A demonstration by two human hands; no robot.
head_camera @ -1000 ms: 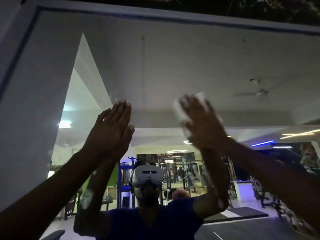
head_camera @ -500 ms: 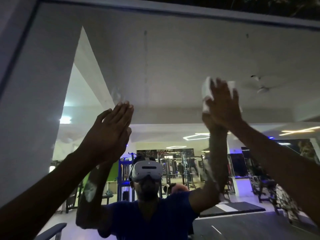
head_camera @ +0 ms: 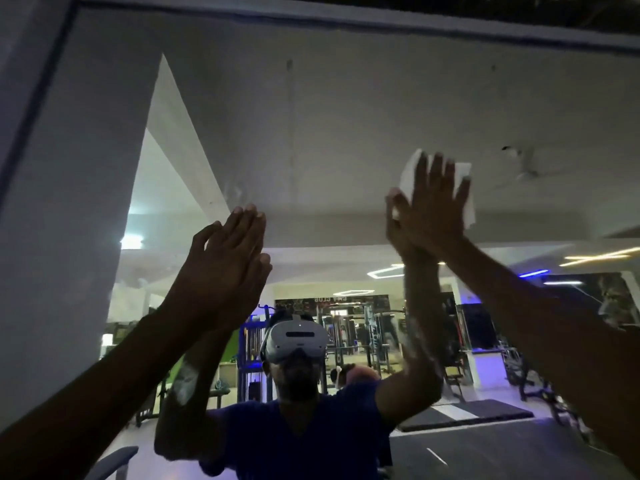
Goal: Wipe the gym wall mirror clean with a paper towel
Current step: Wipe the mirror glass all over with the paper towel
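The wall mirror [head_camera: 346, 109] fills the view, its frame running along the top and left. My right hand [head_camera: 433, 209] is raised high at the right, its straight, spread fingers pressing a white paper towel [head_camera: 464, 188] flat against the glass. The towel shows above and to the right of the fingers. My left hand [head_camera: 225, 268] is up at the centre left, fingers straight and together, flat on or just off the mirror, holding nothing. Smudges mark the glass above the left hand.
The mirror's pale frame [head_camera: 346, 19] crosses the top and slants down the left side. The glass reflects me in a headset, gym machines, ceiling lights and a ceiling fan. A grey padded seat edge [head_camera: 110, 462] shows at the bottom left.
My right hand has slid the paper towel to the right and upward across the glass. The left hand has stayed in about the same spot.
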